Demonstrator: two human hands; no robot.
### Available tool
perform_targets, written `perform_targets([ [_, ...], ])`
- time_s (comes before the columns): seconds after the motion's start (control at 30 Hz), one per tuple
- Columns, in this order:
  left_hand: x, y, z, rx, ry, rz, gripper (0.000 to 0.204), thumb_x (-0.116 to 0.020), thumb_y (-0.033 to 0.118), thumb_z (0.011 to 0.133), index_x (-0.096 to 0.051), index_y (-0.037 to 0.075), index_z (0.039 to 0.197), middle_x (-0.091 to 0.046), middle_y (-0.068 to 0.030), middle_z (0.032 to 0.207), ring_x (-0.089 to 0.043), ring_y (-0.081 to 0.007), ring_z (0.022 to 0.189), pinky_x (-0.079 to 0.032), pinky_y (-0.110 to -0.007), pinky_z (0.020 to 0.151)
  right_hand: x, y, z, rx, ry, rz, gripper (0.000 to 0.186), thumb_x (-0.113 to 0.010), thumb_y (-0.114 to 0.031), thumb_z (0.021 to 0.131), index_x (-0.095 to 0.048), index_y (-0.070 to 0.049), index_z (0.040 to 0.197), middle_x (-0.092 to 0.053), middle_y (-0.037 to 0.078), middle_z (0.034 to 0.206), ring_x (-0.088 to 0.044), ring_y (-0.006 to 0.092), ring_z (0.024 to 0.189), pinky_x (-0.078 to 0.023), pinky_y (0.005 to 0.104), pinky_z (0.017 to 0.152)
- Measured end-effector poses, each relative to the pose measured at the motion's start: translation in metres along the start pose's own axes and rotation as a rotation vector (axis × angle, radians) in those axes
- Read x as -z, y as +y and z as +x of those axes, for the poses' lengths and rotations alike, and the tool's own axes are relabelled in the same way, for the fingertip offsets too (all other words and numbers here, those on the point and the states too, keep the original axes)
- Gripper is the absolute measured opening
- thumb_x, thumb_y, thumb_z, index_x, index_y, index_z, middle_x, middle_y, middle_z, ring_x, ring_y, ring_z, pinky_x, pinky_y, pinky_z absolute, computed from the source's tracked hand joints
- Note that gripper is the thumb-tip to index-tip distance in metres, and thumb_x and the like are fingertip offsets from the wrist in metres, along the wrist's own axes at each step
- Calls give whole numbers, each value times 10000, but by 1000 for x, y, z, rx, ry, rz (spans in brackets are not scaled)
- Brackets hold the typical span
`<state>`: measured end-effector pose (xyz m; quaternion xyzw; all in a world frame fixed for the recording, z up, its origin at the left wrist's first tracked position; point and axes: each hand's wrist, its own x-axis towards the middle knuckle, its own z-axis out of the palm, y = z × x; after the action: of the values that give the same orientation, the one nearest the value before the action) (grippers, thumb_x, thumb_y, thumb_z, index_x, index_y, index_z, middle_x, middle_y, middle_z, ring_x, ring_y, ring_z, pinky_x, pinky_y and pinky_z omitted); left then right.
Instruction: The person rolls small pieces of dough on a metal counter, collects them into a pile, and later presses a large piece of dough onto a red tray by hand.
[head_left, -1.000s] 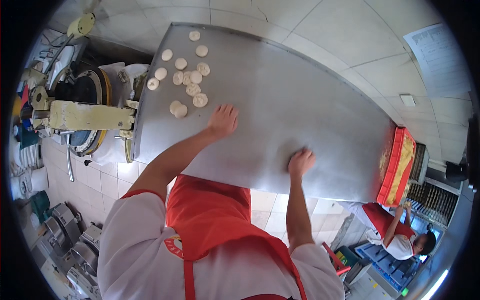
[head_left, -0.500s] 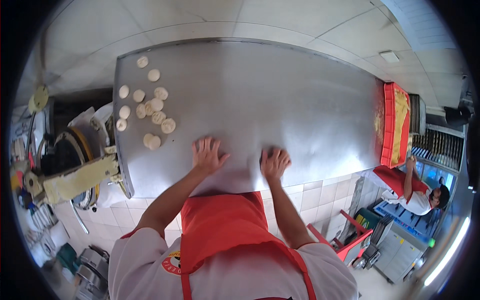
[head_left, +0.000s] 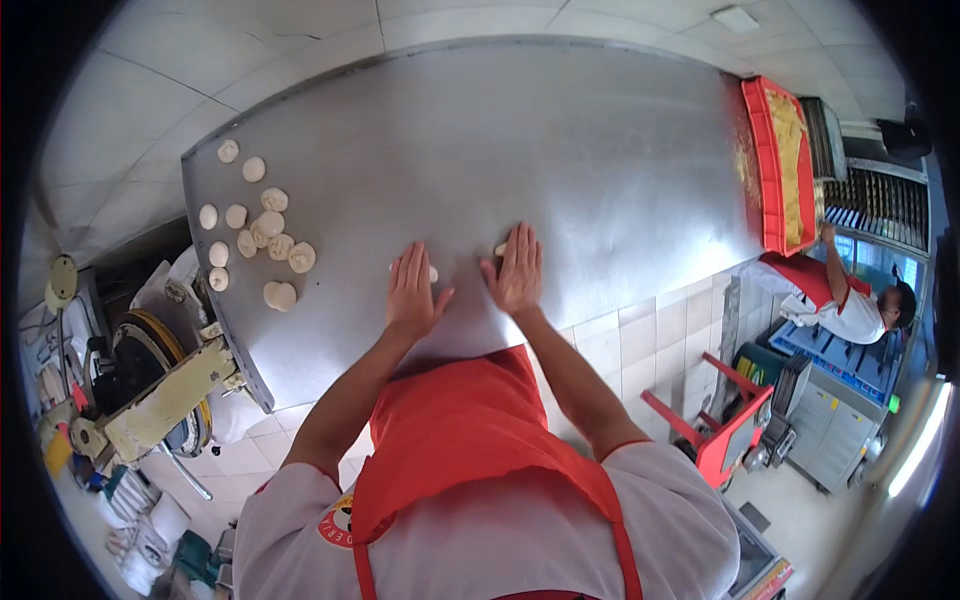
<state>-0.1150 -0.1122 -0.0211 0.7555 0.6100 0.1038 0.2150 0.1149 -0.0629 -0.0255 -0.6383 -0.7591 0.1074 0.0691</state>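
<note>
Both hands lie palm down on a grey metal worktable (head_left: 400, 130), a short gap between them. My left hand (head_left: 412, 290) is stretched flat, fingers pointing away and thumb apart, over a piece of pale dough (head_left: 433, 273) that peeks out beside the fingers. Under the fingers of my right hand (head_left: 517, 275) is another dough piece (head_left: 500, 250); only its end shows. Most of both pieces is covered by the palms. To the left sits a scattered group of round dough pieces (head_left: 302, 258), some touching or overlapping.
A red crate (head_left: 765, 165) with yellowish contents stands at the table's right end. Beyond it, a co-worker (head_left: 845, 300) in a red apron reaches towards racked trays (head_left: 875, 205). A machine with a round drum (head_left: 150, 365) adjoins the left edge. A red-framed cart (head_left: 715, 430) stands on the right floor.
My hands have slid forward, away from my body. Their fingers were bent and spread, and now lie straighter and closer together. Ends of dough now show beside them. The whole view has shifted.
</note>
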Motion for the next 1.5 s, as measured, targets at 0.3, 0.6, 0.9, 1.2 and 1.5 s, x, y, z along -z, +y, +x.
perform_targets([
  [0.3,43,11,194,84,144,314,787,-329,688,961,-348,151,1537,-247,-126,1622,-151,-370,1505,-122,-584,1197,19,-8,159,-82,46,-127,784,-396,-602,974,-312,-68,1541,-251,259,1588,-175,432,1488,-118,533,1210],
  [0.6,-9,0,107,66,222,-7,442,-668,213,857,-539,7,1226,-558,-214,1235,-526,-397,1168,-421,-507,982,16,-28,66,-294,161,153,556,-662,-355,884,-510,-47,1322,-528,202,1259,-470,366,1218,-381,524,986],
  [0.9,24,111,33,-221,132,-542,841,-725,335,858,-299,-27,1487,-458,-267,1376,-449,-433,1273,-367,-493,1078,49,118,-21,-785,324,2855,561,-489,-545,949,-553,-43,1192,-586,167,1029,-593,297,915,-521,473,803],
  [1.2,128,-117,-60,676,471,91,866,-788,296,799,-317,5,1464,-248,-236,1495,-223,-444,1392,-258,-600,1097,220,222,184,-181,692,1793,390,-570,-204,946,-551,12,1270,-612,200,1268,-571,342,1197,-427,505,1099],
  [1.5,74,-173,-142,579,612,6,399,-749,131,819,-618,108,1195,-485,-187,1224,-481,-398,1111,-422,-483,945,-62,-319,44,547,-182,533,268,-678,-139,861,-696,-132,1128,-641,150,1232,-579,340,1169,-461,459,1008],
])
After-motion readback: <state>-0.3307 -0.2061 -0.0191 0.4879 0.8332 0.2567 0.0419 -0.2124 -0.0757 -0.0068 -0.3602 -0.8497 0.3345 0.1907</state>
